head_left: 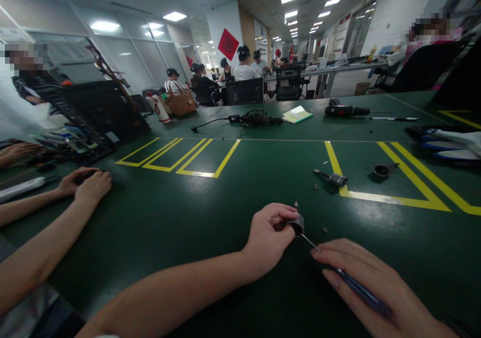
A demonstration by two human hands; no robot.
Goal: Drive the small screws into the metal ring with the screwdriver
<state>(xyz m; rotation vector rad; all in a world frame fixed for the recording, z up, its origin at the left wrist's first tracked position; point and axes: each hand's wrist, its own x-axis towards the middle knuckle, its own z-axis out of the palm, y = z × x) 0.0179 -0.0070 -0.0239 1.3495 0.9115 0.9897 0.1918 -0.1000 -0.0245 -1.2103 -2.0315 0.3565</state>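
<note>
My left hand (pixel 268 237) grips a small grey metal cup-shaped part (pixel 296 224) between thumb and fingers, its open side facing me and a thin stem sticking up behind. My right hand (pixel 368 273) is closed around a screwdriver with a dark blue translucent handle (pixel 364 294). The thin shaft reaches to the rim or inside of the cup; exactly where the tip touches is hidden. Just right of the cup lies a small nut-like ring (pixel 324 230) on the green table (pixel 195 217).
Beyond my hands lie a metal part with a stem (pixel 334 178), another metal cup (pixel 384 170), small rings, a power drill (pixel 347 110), a notepad (pixel 297 115) and a cabled tool (pixel 257 118). White-blue gloves (pixel 454 145) are at right. A person's hands (pixel 90 182) work at left.
</note>
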